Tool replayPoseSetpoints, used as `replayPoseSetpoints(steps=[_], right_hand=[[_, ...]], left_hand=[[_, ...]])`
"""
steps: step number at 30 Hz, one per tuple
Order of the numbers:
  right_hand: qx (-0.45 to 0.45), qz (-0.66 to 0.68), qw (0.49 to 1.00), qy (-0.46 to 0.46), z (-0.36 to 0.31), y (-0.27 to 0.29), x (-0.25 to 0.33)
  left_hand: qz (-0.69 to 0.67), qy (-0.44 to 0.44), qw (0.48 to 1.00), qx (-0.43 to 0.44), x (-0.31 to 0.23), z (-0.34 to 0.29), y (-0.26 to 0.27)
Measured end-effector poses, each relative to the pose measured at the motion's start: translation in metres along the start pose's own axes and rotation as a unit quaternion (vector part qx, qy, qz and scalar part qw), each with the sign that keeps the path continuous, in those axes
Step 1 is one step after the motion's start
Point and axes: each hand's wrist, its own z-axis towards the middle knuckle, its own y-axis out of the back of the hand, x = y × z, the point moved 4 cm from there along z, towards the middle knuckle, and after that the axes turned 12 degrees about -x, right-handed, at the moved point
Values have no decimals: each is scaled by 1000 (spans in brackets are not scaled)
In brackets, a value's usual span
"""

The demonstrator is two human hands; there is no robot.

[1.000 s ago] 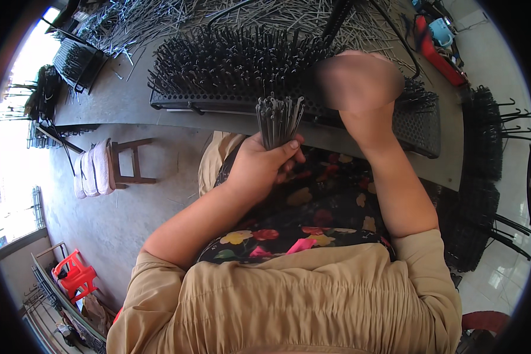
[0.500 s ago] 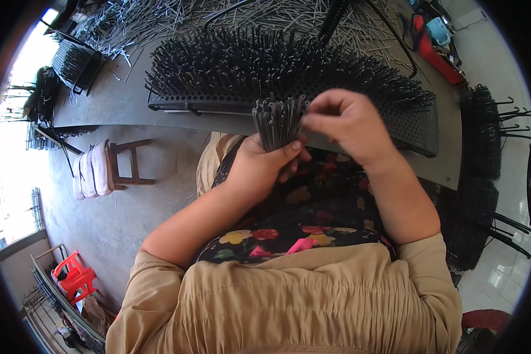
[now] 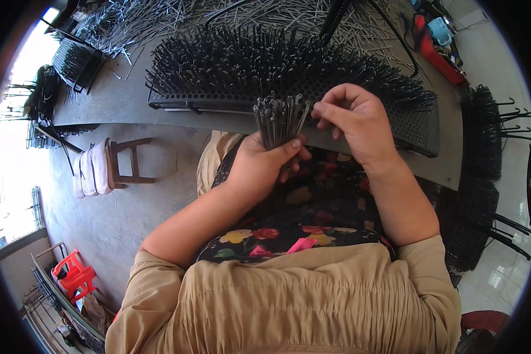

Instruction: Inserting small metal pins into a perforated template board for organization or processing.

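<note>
My left hand is wrapped round a bundle of thin dark metal rods, held upright above my lap. Small looped or flattened ends show at the top of the bundle, and its lower part is hidden in my palm. Just right of the rod tops is my right hand, thumb and forefinger pinched close to one rod that leans outward. What lies in that pinch, if anything, is too small to make out. Behind both hands, a black perforated rack carries a dense mass of upright dark rods with hooked ends.
Loose grey rods cover the back of the worktable. A wooden stool with a folded towel stands at left, near a red plastic chair. Black hooked rods fill the right side. A red tray lies far right.
My right hand has shifted slightly right and up, a little away from the bundle. One rod at the bundle's right edge now leans outward. My left hand stays in place.
</note>
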Motion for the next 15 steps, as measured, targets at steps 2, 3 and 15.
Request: replayPoseSetpoints(steps=[2,3,15], right_hand=[[47,-49,998,-14,-8,-8,1],[92,-97,991,-28,-13,-12,0],[-8,-33,999,-10,-6,0,-5]], left_hand=[[-7,-20,1000,16,-1,-2,-1],[-7,-19,1000,17,-1,-2,-2],[12,-7,1000,-23,-1,-4,-2]])
